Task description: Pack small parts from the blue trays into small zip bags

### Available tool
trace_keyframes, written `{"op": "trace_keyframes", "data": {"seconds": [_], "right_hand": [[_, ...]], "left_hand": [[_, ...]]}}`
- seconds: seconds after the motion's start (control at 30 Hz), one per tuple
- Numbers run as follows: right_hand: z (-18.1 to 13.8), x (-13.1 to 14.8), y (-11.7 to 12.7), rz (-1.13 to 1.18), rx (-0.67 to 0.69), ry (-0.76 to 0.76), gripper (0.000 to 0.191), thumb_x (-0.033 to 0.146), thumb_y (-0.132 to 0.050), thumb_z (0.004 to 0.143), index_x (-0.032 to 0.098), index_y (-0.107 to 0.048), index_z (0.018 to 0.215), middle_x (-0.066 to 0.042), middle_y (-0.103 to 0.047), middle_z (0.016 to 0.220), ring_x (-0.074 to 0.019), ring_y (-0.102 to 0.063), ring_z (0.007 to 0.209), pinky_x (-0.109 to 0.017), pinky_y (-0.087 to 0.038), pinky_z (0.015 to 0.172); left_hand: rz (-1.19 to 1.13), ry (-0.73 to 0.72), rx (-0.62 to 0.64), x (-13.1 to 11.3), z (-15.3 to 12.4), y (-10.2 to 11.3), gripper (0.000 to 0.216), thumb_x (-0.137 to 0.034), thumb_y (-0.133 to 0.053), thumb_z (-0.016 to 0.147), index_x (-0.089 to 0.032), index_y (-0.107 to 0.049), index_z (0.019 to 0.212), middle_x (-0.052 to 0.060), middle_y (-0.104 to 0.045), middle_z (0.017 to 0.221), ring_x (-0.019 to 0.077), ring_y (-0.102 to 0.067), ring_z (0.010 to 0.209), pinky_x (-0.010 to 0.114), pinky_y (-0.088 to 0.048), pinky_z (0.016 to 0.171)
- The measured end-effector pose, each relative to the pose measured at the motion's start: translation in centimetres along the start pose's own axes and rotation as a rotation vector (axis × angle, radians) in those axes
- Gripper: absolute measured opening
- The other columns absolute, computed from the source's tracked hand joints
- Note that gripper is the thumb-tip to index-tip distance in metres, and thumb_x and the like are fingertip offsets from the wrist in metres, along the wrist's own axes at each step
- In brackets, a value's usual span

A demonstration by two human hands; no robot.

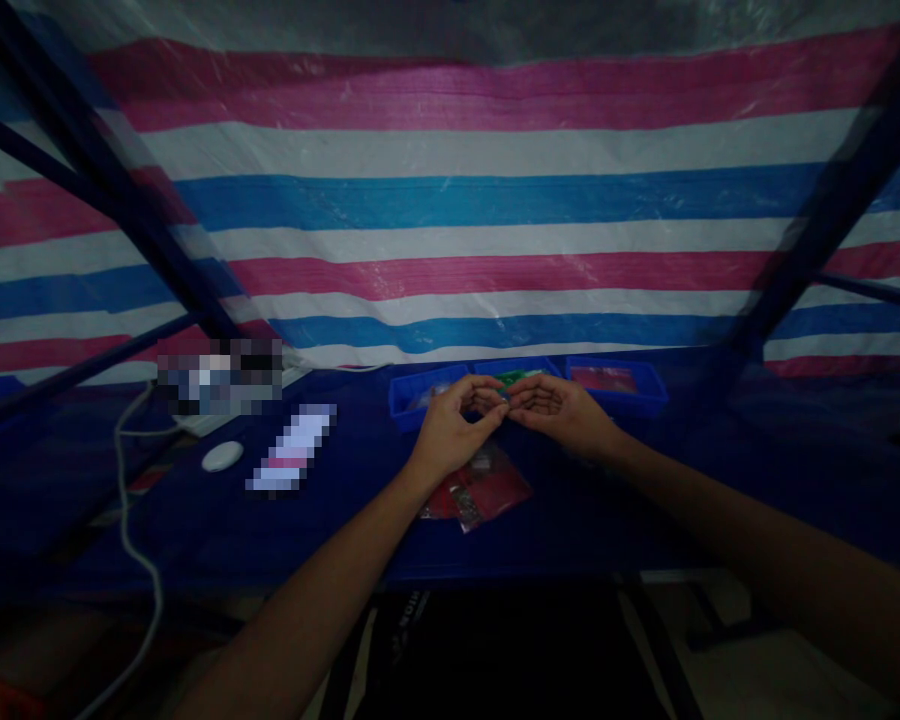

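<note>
My left hand (pixel 454 422) and my right hand (pixel 562 412) meet fingertip to fingertip above the blue table. Both have curled fingers, with thumbs and forefingers pinched together around something too small and dark to make out. Under and in front of my left hand lie red packets in clear plastic (pixel 499 490), with a small clear bag of tiny pieces (pixel 463 508) on top. Just behind the hands is a blue bin with green packets (pixel 516 378), partly hidden by my fingers.
A left blue bin (pixel 396 400) holds clear bags; a right blue bin (pixel 652 385) holds a red packet. At left are a blurred-out phone-like slab (pixel 292 450), a white round object (pixel 223 457) and a white cable (pixel 125 500). Striped sheeting (pixel 480 200) hangs behind.
</note>
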State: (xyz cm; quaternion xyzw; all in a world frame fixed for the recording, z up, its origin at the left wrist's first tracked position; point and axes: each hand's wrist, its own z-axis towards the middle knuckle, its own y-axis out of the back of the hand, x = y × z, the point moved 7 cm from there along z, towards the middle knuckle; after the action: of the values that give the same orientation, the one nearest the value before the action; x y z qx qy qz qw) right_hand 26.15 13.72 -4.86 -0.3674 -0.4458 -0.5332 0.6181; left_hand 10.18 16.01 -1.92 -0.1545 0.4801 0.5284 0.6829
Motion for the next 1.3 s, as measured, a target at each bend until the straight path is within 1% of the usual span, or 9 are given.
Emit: {"op": "trace_keyframes", "data": {"seconds": [0.27,0.43,0.57,0.77,0.87,0.97,1.07,1.17,1.3], "right_hand": [[0.2,0.5,1.6,0.000,-0.187,0.005,0.039,0.032,-0.085,0.075,0.021,-0.067,0.108,-0.003,-0.071,0.093,-0.0152,-0.068,0.078,-0.027,-0.057,0.064],[0.1,0.6,1.7,-0.047,-0.199,0.062,0.036,0.031,-0.083,0.077,0.022,-0.067,0.108,-0.004,-0.071,0.091,-0.0162,-0.070,0.079,-0.030,-0.060,0.070],[-0.3,1.1,0.7,-0.165,-0.130,0.115,0.033,0.029,-0.080,0.079,0.023,-0.069,0.109,-0.007,-0.073,0.108,-0.0200,-0.072,0.095,-0.035,-0.063,0.082],[-0.7,1.7,-0.8,-0.259,-0.003,0.148,0.038,0.027,-0.075,0.085,0.025,-0.068,0.123,-0.007,-0.073,0.120,-0.0202,-0.074,0.098,-0.036,-0.063,0.087],[-0.7,2.1,0.0,-0.332,-0.109,0.169,0.030,0.031,-0.075,0.086,0.024,-0.069,0.115,-0.007,-0.074,0.111,-0.0205,-0.073,0.095,-0.034,-0.063,0.081],[-0.8,2.6,0.9,-0.376,-0.220,0.189,0.034,0.036,-0.078,0.085,0.024,-0.069,0.116,-0.009,-0.072,0.110,-0.0219,-0.071,0.097,-0.034,-0.061,0.078],[-0.7,2.5,0.8,-0.314,-0.180,0.168,0.044,0.038,-0.081,0.082,0.025,-0.068,0.122,-0.009,-0.071,0.113,-0.0231,-0.070,0.101,-0.035,-0.061,0.082],[-0.5,2.0,0.3,-0.250,-0.091,0.125,0.033,0.039,-0.078,0.085,0.024,-0.071,0.113,-0.007,-0.074,0.108,-0.0227,-0.072,0.099,-0.038,-0.060,0.089],[-0.6,2.3,0.7,-0.339,-0.139,0.144,0.017,0.037,-0.074,0.088,0.023,-0.074,0.099,-0.006,-0.076,0.103,-0.0237,-0.072,0.098,-0.041,-0.057,0.091]], "left_hand": [[0.302,-0.137,-0.209,-1.6,-0.2,1.8,0.029,-0.027,-0.072,0.091,-0.019,-0.067,0.119,0.010,-0.068,0.117,0.0197,-0.068,0.099,0.035,-0.057,0.085],[0.345,-0.121,-0.047,-2.0,-0.3,0.5,0.021,-0.034,-0.064,0.098,-0.022,-0.074,0.112,0.006,-0.073,0.105,0.0192,-0.068,0.094,0.036,-0.055,0.086],[0.296,-0.067,0.058,-1.6,-0.4,-0.5,0.028,-0.041,-0.065,0.098,-0.022,-0.074,0.117,0.007,-0.075,0.108,0.0199,-0.070,0.093,0.035,-0.056,0.084],[0.262,-0.029,0.014,-0.8,-0.2,0.3,0.026,-0.037,-0.065,0.097,-0.022,-0.076,0.116,0.007,-0.076,0.108,0.0211,-0.071,0.096,0.034,-0.055,0.082],[0.238,0.043,-0.010,0.1,-0.2,0.7,0.025,-0.036,-0.067,0.096,-0.022,-0.076,0.114,0.006,-0.078,0.101,0.0208,-0.073,0.091,0.034,-0.056,0.080],[0.115,0.122,-0.004,1.0,-0.2,0.5,0.028,-0.036,-0.070,0.093,-0.021,-0.074,0.116,0.007,-0.079,0.102,0.0215,-0.074,0.090,0.035,-0.058,0.080],[-0.039,0.155,0.043,1.5,-0.3,-0.1,0.035,-0.034,-0.072,0.091,-0.020,-0.068,0.123,0.009,-0.079,0.106,0.0216,-0.076,0.092,0.036,-0.059,0.082],[-0.069,0.170,0.091,1.5,-0.4,-0.5,0.037,-0.036,-0.074,0.090,-0.019,-0.067,0.122,0.008,-0.079,0.102,0.0217,-0.076,0.089,0.035,-0.060,0.081],[0.098,0.162,0.138,1.2,-0.6,-0.6,0.030,-0.043,-0.067,0.095,-0.018,-0.073,0.110,0.008,-0.079,0.091,0.0206,-0.076,0.079,0.031,-0.059,0.072]]}}
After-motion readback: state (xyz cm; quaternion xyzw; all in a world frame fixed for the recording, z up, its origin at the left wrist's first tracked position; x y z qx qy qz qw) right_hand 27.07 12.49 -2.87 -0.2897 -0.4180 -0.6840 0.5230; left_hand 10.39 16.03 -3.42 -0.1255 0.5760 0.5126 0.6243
